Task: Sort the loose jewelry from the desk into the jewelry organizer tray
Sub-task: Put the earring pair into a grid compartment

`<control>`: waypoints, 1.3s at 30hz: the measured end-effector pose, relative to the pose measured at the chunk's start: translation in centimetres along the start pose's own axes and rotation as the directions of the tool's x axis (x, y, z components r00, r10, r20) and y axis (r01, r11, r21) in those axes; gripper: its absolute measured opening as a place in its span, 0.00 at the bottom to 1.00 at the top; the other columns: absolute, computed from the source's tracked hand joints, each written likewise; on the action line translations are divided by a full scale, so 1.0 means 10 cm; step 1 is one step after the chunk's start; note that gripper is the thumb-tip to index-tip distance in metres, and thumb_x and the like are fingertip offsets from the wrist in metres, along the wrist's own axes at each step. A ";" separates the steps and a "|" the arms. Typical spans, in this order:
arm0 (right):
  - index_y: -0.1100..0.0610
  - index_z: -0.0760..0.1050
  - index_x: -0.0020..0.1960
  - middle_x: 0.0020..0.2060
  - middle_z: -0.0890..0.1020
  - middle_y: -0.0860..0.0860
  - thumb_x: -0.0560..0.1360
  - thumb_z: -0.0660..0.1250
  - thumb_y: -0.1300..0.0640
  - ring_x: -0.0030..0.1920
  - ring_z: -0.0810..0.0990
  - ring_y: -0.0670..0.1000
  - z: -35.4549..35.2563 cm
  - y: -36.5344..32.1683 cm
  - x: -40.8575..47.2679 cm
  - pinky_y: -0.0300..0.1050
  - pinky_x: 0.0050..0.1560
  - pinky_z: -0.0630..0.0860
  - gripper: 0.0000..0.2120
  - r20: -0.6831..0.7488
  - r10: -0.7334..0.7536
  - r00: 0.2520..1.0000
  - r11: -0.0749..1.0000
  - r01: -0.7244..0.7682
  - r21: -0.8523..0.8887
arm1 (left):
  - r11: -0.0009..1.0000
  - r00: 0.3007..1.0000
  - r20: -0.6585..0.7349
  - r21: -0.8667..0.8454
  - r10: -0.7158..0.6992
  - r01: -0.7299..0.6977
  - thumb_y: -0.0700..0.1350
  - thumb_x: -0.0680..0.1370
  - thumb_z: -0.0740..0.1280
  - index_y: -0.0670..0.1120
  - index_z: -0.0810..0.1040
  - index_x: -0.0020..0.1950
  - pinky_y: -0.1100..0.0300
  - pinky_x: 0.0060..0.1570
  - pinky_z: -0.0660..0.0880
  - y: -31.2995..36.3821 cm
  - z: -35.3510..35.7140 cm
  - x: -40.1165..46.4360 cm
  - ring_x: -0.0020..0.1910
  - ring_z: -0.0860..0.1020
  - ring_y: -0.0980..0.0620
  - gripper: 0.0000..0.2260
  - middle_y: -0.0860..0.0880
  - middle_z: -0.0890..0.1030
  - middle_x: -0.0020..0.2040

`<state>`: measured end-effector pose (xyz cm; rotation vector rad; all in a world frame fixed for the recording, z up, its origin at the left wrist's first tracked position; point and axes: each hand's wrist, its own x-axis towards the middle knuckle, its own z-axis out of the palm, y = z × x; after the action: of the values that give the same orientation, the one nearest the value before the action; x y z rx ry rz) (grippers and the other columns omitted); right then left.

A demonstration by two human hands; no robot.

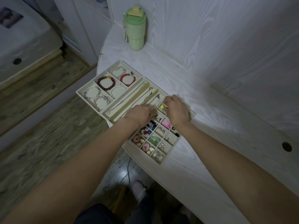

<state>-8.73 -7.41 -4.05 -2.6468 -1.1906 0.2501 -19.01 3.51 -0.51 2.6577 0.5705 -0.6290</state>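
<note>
Three cream organizer trays lie in a row on the white desk. The far tray (80,92) holds beaded bracelets, the middle tray (113,109) thin silver chains, and the near grid tray (161,160) small earrings and charms. My left hand (139,114) reaches over the chain tray's near end, fingertips at a small dark piece by the grid's far cells; whether it pinches the piece is unclear. My right hand (175,109) hovers over the grid's far corner, its curled fingers at a yellow bead earring (162,107).
A green tumbler (135,29) stands at the back of the desk against the wall. A cable hole (286,146) sits in the desktop at right. The desk's curved edge runs under the trays; wood floor lies to the left.
</note>
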 end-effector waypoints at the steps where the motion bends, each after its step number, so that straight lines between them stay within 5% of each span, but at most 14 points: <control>1: 0.58 0.73 0.60 0.56 0.75 0.55 0.77 0.63 0.63 0.52 0.76 0.54 -0.01 -0.01 0.00 0.45 0.45 0.73 0.12 0.003 0.021 1.000 1.000 -0.021 0.021 | 1.000 1.000 0.000 0.004 0.003 -0.003 0.43 0.82 0.55 0.53 0.64 0.74 0.55 0.59 0.70 0.00 -0.01 -0.01 0.64 0.72 0.44 0.20 0.42 0.73 0.66; 16: 0.55 0.75 0.56 0.56 0.76 0.52 0.75 0.68 0.59 0.55 0.75 0.51 0.00 -0.07 -0.02 0.41 0.45 0.69 0.10 0.024 0.105 0.994 0.989 -0.107 0.101 | 0.999 1.000 -0.005 -0.041 -0.003 0.003 0.43 0.81 0.57 0.50 0.69 0.71 0.53 0.57 0.72 -0.03 0.05 0.06 0.60 0.74 0.43 0.18 0.41 0.75 0.62; 24: 0.54 0.76 0.60 0.59 0.77 0.51 0.76 0.67 0.60 0.58 0.77 0.51 -0.10 0.00 -0.07 0.43 0.56 0.72 0.13 0.100 0.130 0.986 0.968 -0.148 0.205 | 0.988 0.998 -0.051 -0.152 0.033 -0.040 0.48 0.83 0.54 0.48 0.71 0.70 0.54 0.59 0.71 -0.05 0.08 0.03 0.61 0.73 0.44 0.17 0.42 0.75 0.64; 33: 0.56 0.81 0.49 0.50 0.83 0.51 0.77 0.62 0.66 0.40 0.80 0.49 -0.07 -0.15 -0.08 0.41 0.35 0.72 0.10 0.084 0.218 0.972 0.974 -0.223 0.050 | 0.949 0.999 -0.042 -0.315 -0.025 0.010 0.48 0.83 0.54 0.48 0.68 0.72 0.57 0.63 0.69 0.00 0.06 -0.05 0.66 0.71 0.45 0.18 0.43 0.72 0.68; 36: 0.56 0.80 0.56 0.52 0.83 0.52 0.79 0.62 0.61 0.44 0.79 0.49 -0.19 -0.14 -0.09 0.36 0.37 0.71 0.10 0.130 0.234 0.963 0.943 -0.258 0.211 | 0.740 0.994 -0.069 -0.673 -0.082 0.014 0.38 0.82 0.51 0.40 0.71 0.68 0.69 0.46 0.71 0.03 0.04 -0.12 0.55 0.76 0.48 0.17 0.43 0.74 0.66; 39: 0.58 0.78 0.60 0.57 0.81 0.54 0.78 0.63 0.61 0.56 0.79 0.52 -0.31 -0.11 -0.16 0.43 0.59 0.74 0.11 0.112 0.276 0.955 0.792 -0.292 0.536 | 0.195 0.997 -0.010 -0.981 -0.080 0.006 0.31 0.81 0.49 0.32 0.71 0.65 0.71 0.38 0.74 0.04 0.03 -0.19 0.40 0.77 0.52 0.17 0.41 0.79 0.50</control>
<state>-9.79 -8.37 -0.66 -2.2871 -0.5869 0.5863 -20.50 2.44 0.26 1.3599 0.7246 -0.0469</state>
